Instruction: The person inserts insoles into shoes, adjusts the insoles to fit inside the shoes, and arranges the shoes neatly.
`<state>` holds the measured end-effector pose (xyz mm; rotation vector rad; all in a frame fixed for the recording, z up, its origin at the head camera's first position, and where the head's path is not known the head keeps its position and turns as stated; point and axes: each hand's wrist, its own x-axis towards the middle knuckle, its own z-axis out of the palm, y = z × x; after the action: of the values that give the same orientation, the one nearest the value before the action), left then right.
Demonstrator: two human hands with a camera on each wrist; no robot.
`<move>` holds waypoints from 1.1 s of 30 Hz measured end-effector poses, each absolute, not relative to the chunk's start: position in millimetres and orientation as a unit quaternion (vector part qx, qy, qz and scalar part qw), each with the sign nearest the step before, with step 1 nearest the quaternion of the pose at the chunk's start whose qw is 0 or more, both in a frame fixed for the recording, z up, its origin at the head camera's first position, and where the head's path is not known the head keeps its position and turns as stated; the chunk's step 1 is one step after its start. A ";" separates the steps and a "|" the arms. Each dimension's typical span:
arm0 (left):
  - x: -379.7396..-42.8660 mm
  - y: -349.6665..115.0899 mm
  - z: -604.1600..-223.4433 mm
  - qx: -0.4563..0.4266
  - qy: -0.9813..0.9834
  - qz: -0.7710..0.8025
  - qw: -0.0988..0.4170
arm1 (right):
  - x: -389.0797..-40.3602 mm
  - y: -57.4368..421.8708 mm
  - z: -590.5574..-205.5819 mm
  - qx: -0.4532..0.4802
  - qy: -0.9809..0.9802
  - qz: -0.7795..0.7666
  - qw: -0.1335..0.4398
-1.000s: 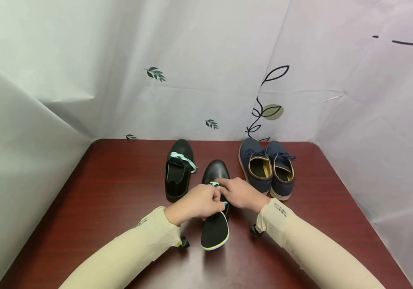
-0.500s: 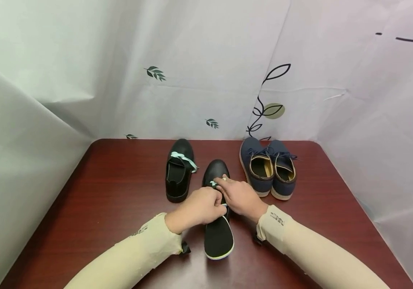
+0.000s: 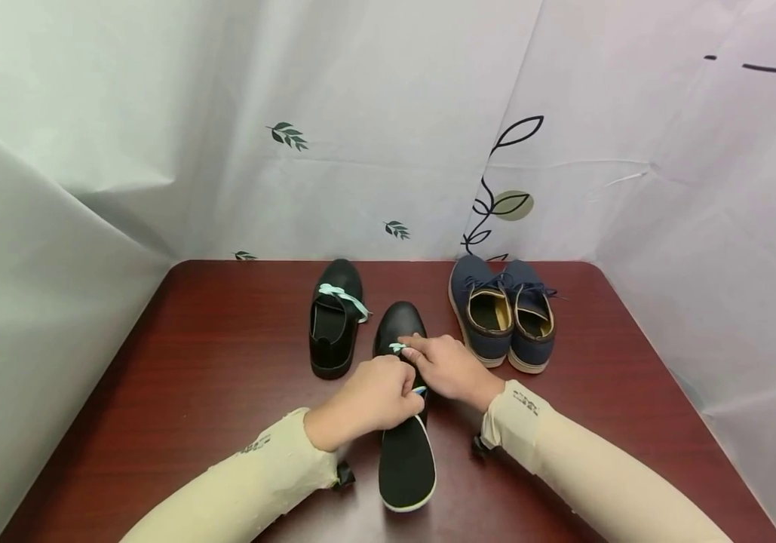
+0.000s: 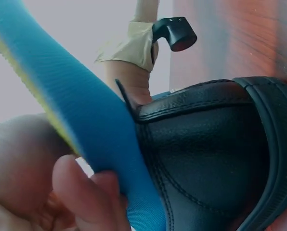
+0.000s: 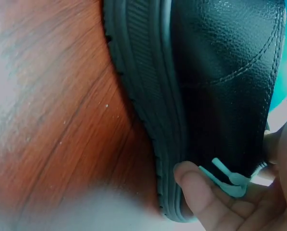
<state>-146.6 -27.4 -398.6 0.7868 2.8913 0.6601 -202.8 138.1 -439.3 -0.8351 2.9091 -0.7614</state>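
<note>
My left hand (image 3: pixel 375 392) pinches an insole (image 3: pixel 406 466), black on top with a blue underside (image 4: pixel 93 108) and a pale yellow edge. The insole's front part lies inside a black leather shoe (image 3: pixel 399 323), while its heel end sticks out towards me and slopes over the table. My right hand (image 3: pixel 452 369) grips that shoe around its lacing, fingers along the side next to a mint-green lace (image 5: pixel 232 185). Farther left stands the matching black shoe (image 3: pixel 335 320), its mint lace tied across the top. Both hands partly hide the opening of the gripped shoe.
Two navy lace-up shoes (image 3: pixel 486 313) with tan soles stand side by side at the back right. Everything is on a dark red wooden table (image 3: pixel 225 339). A white patterned sheet (image 3: pixel 360 188) hangs behind and at both sides.
The insole has slid towards me, with more of it now out of the shoe. My left hand has come slightly nearer with it; the right hand stays on the shoe.
</note>
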 end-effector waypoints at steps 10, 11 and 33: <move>-141.9 -32.3 -398.5 0.243 0.943 0.224 0.045 | -202.0 135.7 -438.9 -0.259 0.933 -0.250 0.024; -138.8 -33.8 -397.7 0.242 0.942 0.229 0.043 | -202.2 136.0 -439.3 -0.257 0.932 -0.254 0.026; -128.5 -49.3 -390.5 0.250 0.929 0.266 0.059 | -205.0 141.2 -435.7 -0.240 0.923 -0.294 0.062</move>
<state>-128.5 -49.3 -390.5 0.7571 2.8148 0.8068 -205.0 141.2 -435.7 -0.7266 2.7913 -0.8901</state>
